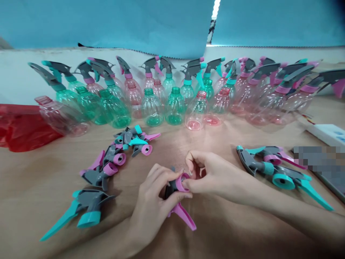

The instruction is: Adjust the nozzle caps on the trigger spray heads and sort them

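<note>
My left hand [151, 201] is closed around a grey and pink trigger spray head [182, 182], with its pink collar turned to the right and its pink trigger [184, 216] pointing down. Against the collar's opening is my right hand [206, 172], its thumb at the rim and its fingers curled in. Whatever is between those fingertips is too small to make out. Loose spray heads lie on both sides: a grey and teal one [90, 207] near my left wrist, several pink and grey ones [107, 167] beyond it, and more [283, 180] to the right.
Clear ribbed bottles, green [174, 108] and pink [196, 113], stand in a row across the back of the table [215, 226]. Those behind carry spray heads. A red plastic bag [29, 127] lies at the left, a dark flat device [323, 165] at the right.
</note>
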Demonstrator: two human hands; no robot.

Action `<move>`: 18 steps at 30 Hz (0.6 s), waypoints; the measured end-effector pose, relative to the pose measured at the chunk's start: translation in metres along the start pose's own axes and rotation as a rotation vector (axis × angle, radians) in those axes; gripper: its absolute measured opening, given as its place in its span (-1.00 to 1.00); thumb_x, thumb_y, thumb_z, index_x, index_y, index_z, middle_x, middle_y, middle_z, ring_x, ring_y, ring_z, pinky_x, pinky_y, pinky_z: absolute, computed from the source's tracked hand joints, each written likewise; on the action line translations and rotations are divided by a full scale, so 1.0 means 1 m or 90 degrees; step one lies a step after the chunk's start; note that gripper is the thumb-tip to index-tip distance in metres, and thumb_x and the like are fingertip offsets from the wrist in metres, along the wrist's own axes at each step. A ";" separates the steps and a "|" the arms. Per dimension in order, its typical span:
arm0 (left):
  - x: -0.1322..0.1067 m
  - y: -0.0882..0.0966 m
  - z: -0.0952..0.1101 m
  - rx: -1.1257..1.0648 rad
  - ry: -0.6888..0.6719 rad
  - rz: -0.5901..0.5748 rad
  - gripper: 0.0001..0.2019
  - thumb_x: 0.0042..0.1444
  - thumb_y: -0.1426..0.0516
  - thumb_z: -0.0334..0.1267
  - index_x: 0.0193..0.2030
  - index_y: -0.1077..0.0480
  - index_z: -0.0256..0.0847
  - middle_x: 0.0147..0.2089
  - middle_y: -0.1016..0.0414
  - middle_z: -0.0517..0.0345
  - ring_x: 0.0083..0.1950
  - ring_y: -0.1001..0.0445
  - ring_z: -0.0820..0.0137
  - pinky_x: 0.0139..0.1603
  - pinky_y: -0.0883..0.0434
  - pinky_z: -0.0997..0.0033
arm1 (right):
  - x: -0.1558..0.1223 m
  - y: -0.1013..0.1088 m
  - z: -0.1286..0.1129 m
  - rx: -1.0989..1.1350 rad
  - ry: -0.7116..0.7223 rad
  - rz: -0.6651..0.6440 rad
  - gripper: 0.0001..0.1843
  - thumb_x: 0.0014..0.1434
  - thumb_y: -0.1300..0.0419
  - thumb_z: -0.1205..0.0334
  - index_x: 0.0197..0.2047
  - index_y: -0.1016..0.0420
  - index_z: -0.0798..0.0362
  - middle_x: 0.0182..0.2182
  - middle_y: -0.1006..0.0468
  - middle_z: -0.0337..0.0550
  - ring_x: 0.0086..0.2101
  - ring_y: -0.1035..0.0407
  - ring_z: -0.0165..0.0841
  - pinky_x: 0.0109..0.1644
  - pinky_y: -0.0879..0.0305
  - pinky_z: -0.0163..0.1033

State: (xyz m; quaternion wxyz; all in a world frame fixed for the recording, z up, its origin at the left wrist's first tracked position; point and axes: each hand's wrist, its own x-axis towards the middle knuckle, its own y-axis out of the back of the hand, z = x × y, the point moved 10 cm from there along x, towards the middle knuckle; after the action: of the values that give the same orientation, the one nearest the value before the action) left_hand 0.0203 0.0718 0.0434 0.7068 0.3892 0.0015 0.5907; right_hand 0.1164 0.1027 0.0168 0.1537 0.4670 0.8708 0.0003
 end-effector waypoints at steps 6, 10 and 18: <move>0.003 0.001 0.012 0.027 -0.060 0.014 -0.87 0.09 -0.24 -0.29 -0.22 -0.43 -0.22 -0.35 -0.43 0.14 -0.31 -0.35 0.36 -0.33 -0.33 0.40 | -0.003 -0.002 0.001 -0.037 -0.021 0.002 -0.72 -0.10 -0.20 0.40 -0.41 -0.12 0.00 -0.54 -0.26 -0.44 -0.51 -0.14 -0.52 -0.49 -0.05 -0.37; 0.001 0.002 0.005 0.011 -0.021 0.012 -0.80 0.03 -0.28 -0.29 -0.18 -0.42 -0.19 -0.33 -0.41 0.15 -0.29 -0.37 0.36 -0.33 -0.33 0.41 | 0.000 -0.004 0.003 0.011 -0.013 -0.015 -0.71 -0.07 -0.18 0.42 -0.38 -0.11 0.00 -0.51 -0.25 -0.43 -0.51 -0.14 -0.53 -0.47 -0.06 -0.37; -0.004 -0.003 -0.013 -0.088 0.084 -0.029 -0.72 0.03 -0.29 -0.31 -0.10 -0.41 -0.05 -0.27 -0.42 0.21 -0.29 -0.36 0.38 -0.36 -0.31 0.44 | -0.002 0.014 -0.017 -0.114 0.051 -0.021 -0.75 -0.02 -0.30 0.27 -0.27 -0.33 0.05 -0.32 -0.46 -0.27 -0.38 -0.32 -0.45 -0.33 -0.22 -0.33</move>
State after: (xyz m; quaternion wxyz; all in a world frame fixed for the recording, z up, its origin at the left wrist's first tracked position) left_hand 0.0157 0.0755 0.0310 0.7437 0.2994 0.0161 0.5975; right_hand 0.1240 0.1111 0.0357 0.1595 0.4364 0.8805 0.0941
